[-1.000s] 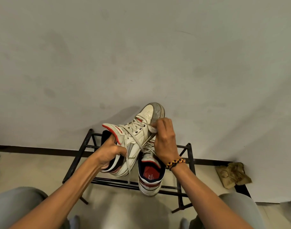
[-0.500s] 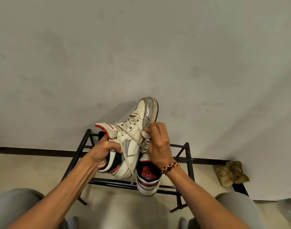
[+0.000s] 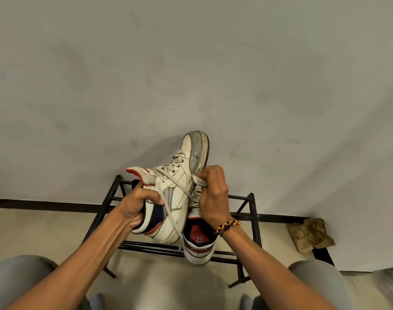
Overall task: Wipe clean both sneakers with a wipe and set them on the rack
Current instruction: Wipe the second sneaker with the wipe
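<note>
My left hand [image 3: 138, 205] grips the heel collar of a white high-top sneaker [image 3: 179, 175] with red and navy trim, held up with its toe pointing at the wall. My right hand [image 3: 213, 193] pinches a small white wipe [image 3: 198, 181] against the sneaker's right side, by the grey sole edge. The second sneaker [image 3: 198, 245] stands on the black metal rack [image 3: 252, 211] below my right wrist, its red insole facing up.
The rack stands against a pale wall with a dark skirting strip. A crumpled brown paper bag [image 3: 310, 234] lies on the floor to the right of the rack. My knees in grey trousers fill both lower corners.
The held sneaker has tipped further upright, toe higher against the wall. My right hand with the wipe has slid from the lace area down along the sneaker's right side.
</note>
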